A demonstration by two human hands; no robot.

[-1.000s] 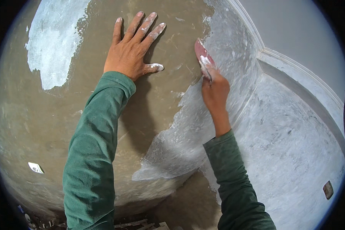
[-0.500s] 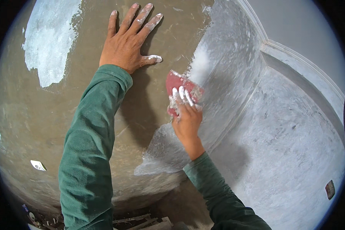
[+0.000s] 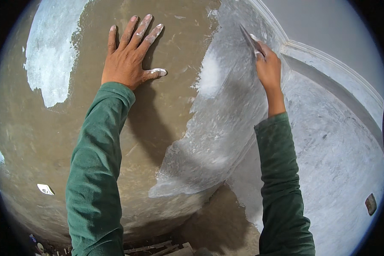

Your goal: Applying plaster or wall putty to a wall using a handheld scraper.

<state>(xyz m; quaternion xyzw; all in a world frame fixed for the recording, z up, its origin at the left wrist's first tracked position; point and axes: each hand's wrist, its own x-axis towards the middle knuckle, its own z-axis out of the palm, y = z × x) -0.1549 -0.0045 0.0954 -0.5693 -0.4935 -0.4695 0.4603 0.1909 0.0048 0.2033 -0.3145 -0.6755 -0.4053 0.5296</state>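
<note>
My left hand lies flat on the bare brown wall, fingers spread, white paste on its fingertips and thumb. Higher up on the right, my right hand grips a putty scraper, now seen nearly edge-on against the wall near the corner. Its far fingers are hidden behind the hand. Below and left of the scraper spreads a coat of wet grey-white plaster, with a brighter white patch along its ragged left border.
A dry white plaster patch covers the upper left. A white socket sits low on the left, and an open wall box at the lower right. Moulding runs along the ceiling. Wood scraps lie on the floor below.
My right hand has swept the scraper up and to the right, turning it from face-on to edge-on. The left hand stays flat on the wall; the view has shifted slightly.
</note>
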